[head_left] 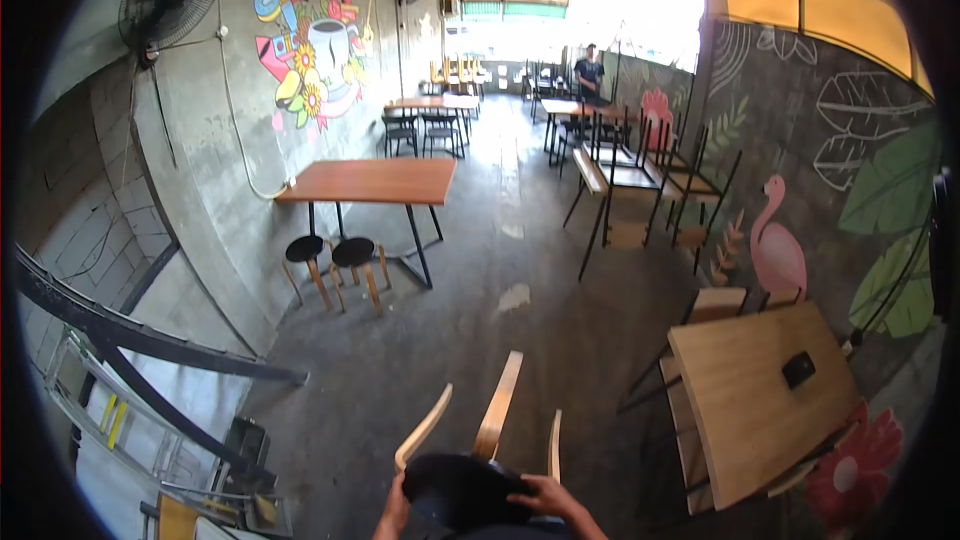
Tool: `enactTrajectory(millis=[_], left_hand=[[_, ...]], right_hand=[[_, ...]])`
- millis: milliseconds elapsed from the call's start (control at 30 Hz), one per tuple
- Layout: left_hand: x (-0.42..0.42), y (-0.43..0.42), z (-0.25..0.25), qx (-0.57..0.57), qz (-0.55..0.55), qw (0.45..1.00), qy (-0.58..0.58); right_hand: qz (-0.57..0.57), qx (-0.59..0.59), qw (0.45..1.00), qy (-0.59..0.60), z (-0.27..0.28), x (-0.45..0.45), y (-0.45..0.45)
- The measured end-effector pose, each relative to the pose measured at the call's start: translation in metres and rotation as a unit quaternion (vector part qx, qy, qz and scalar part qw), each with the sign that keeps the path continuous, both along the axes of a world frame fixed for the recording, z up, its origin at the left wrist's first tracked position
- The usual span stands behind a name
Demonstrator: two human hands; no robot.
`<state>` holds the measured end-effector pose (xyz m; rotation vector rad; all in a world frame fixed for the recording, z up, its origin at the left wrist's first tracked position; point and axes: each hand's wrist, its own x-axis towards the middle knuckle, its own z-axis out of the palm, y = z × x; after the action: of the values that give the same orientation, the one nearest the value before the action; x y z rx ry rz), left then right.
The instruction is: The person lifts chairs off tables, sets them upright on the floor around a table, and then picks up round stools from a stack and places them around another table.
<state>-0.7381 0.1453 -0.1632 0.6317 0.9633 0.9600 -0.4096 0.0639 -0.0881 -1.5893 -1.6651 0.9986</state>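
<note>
A stool with a round black seat (465, 492) and light wooden legs is held low in front of me, its legs pointing forward and away. My left hand (396, 508) grips the seat's left edge. On the right edge, my right hand (552, 496) is closed round the rim, with the fingers on the black surface. Two similar black-topped stools (357, 253) stand on the floor ahead to the left, beside a reddish-brown table (370, 182).
A light wooden table (765, 400) with a black object (798, 370) is at the right. Stacked chairs (625, 175) stand on a table farther ahead. A metal frame (150, 340) juts in from the left. A person (589, 75) stands at the back.
</note>
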Motion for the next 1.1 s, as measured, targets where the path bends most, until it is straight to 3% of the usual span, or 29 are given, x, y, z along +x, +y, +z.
enactTrajectory(millis=[33,67,133,167,200,267,333,433,567,633,700,833,900,967,1100], left_hand=[[-0.008,0.011,-0.021,-0.001,-0.004,1.0,-0.005],[-0.008,0.027,-0.023,-0.07,0.016,0.995,0.069],[-0.019,0.031,-0.035,-0.229,0.056,0.947,0.219],[-0.031,0.031,-0.054,-0.219,0.047,0.95,0.217],[-0.042,0.033,-0.072,-0.209,0.039,0.953,0.214],[-0.04,0.05,-0.088,-0.207,0.039,0.953,0.216],[-0.02,0.069,-0.043,-0.239,0.052,0.942,0.232],[-0.019,0.1,-0.049,-0.122,0.064,0.945,0.296],[0.012,0.162,0.006,-0.171,0.122,0.94,0.267],[0.019,0.186,-0.04,-0.052,0.161,0.941,0.294],[0.038,0.219,-0.025,-0.013,0.197,0.922,0.332],[0.047,0.261,-0.003,-0.1,0.144,0.945,0.275],[0.053,0.289,-0.008,-0.071,0.143,0.951,0.266],[0.064,0.305,-0.015,-0.016,0.155,0.952,0.263],[0.067,0.356,-0.032,-0.037,0.123,0.961,0.246]], right_hand=[[0.029,0.018,0.999,-0.006,0.003,-0.004,0.014],[0.027,0.039,0.999,-0.021,0.006,-0.008,0.028],[0.09,-0.099,0.991,-0.027,0.032,-0.014,0.068],[0.122,-0.172,0.977,-0.031,0.038,-0.016,0.083],[0.125,-0.095,0.985,-0.073,0.005,-0.015,0.097],[0.163,-0.083,0.98,-0.076,-0.001,-0.015,0.132],[0.195,-0.061,0.975,-0.086,0.0,-0.013,0.171],[0.212,-0.02,0.975,-0.066,-0.032,-0.006,0.236],[0.262,-0.015,0.961,-0.087,-0.02,0.008,0.338],[0.266,-0.023,0.96,-0.085,-0.013,0.015,0.381],[0.268,-0.037,0.96,-0.069,0.006,0.021,0.419],[0.214,-0.03,0.974,-0.064,0.029,0.033,0.474],[0.198,-0.036,0.978,-0.062,0.029,0.039,0.501],[0.169,-0.065,0.982,-0.054,0.018,0.046,0.518],[0.089,-0.087,0.992,-0.034,-0.03,0.055,0.555]])
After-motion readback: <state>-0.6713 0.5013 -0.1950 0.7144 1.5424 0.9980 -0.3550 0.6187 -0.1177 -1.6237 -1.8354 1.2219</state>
